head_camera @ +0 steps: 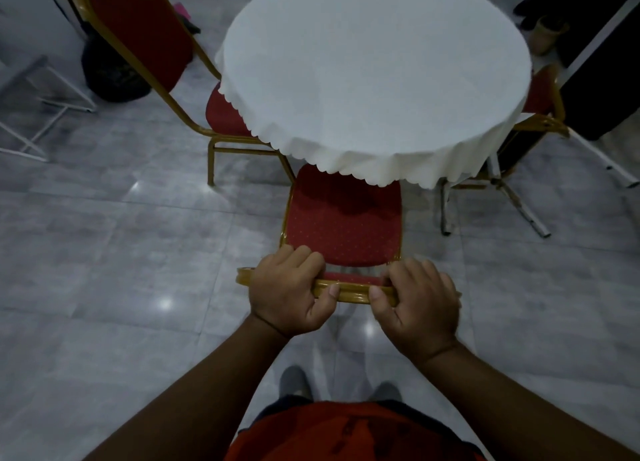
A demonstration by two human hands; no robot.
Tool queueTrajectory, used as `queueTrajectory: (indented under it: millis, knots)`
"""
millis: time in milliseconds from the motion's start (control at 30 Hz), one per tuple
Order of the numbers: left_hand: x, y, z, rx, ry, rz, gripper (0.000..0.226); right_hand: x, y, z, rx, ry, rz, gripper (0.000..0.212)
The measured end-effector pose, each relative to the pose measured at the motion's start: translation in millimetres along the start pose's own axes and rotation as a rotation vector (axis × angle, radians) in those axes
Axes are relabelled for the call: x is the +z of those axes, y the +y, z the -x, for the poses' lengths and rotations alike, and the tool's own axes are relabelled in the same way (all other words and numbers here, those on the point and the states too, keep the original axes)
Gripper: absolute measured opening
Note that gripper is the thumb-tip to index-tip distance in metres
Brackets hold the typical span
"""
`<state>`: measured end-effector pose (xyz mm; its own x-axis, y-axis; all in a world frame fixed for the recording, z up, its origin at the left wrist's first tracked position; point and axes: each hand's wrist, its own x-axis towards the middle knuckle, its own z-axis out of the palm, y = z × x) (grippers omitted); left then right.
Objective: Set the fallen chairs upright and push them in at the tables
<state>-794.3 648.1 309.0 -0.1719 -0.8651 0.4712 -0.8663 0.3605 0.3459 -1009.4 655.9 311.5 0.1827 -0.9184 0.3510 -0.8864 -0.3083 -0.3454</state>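
Your left hand and right hand each grip closed on the chair back rail. Push crooked and the seat could snag the tablecloth, dragging it off the desk.

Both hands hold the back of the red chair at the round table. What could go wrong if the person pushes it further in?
1. The seat of the near chair is already under the scalloped tablecloth; pushing may drag the cloth.
2. It may hit the left chair or the table legs, which stand close.
3. The left hand and right hand grip the top rail; fingers may get pinched.
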Motion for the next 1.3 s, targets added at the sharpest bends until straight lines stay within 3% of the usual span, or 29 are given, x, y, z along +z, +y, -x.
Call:
queueTrajectory:
  millis: [533,1000,1300]
  knots:
    - [-3.1,-27.3,-16.3,0.017,-0.032,0.084,0.037,12.2,-17.2,-19.3,0.08,-0.015,0.029,0.035]
    - [-13.8,4.6,-59.0,0.006,-0.417,0.225,0.026,-16.8,-6.3,-22.6,0.047,-0.217,0.14,0.036]
    - [61.8,114.2,-131.1,0.101,-0.564,0.299,0.038,-75.2,101.4,-21.8,0.469,-0.308,0.28,0.058]
